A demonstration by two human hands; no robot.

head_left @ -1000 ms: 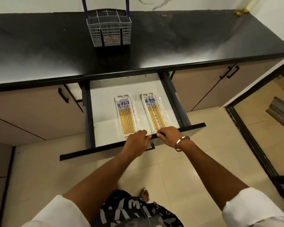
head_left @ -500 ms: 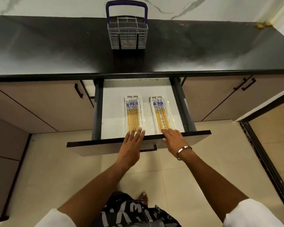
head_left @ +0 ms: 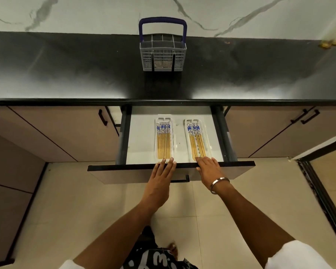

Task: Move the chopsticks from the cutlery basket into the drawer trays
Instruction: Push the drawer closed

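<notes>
Two hands lay flat on the near edge of the open drawer (head_left: 171, 167) in the head view, and neither held anything. The left hand (head_left: 161, 178) had its fingers straight and close together, their tips over the black front rim just near of the left tray (head_left: 164, 139). The right hand (head_left: 209, 169) also had its fingers extended, spread a little, with the tips reaching past the rim to the near end of the right tray (head_left: 198, 139); whether they touched the tray could not be told. A metal bangle (head_left: 219, 184) circled the right wrist. Both trays were clear plastic and lay side by side on the white drawer floor, apart from each other. Each carried a row of chopsticks with yellow shafts and blue-patterned far ends: one set (head_left: 163, 140) lay straight in the left tray, the other set (head_left: 196, 140) slightly slanted in the right tray. On the black counter (head_left: 66, 74), far behind the drawer and near the marble wall, stood the grey basket (head_left: 163, 55) with its blue handle upright. Its upper compartments looked bare, and something pale brown showed through the mesh low down, too unclear to name.
</notes>
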